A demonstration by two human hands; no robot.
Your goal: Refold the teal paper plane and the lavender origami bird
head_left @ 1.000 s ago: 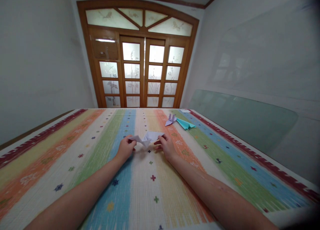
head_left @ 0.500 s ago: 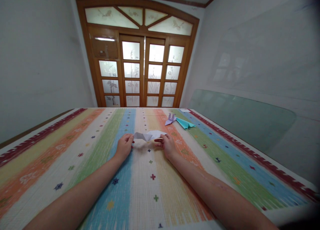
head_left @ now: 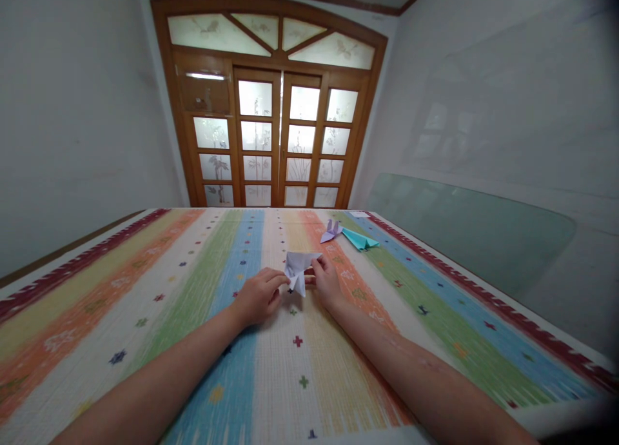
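folded paper (head_left: 298, 269) on mat (head_left: 145, 290), between hands (head_left: 258, 296)

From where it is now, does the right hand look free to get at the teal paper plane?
Probably yes: the bare striped mat lies between the right hand and the plane, though that hand is pinching the white paper.
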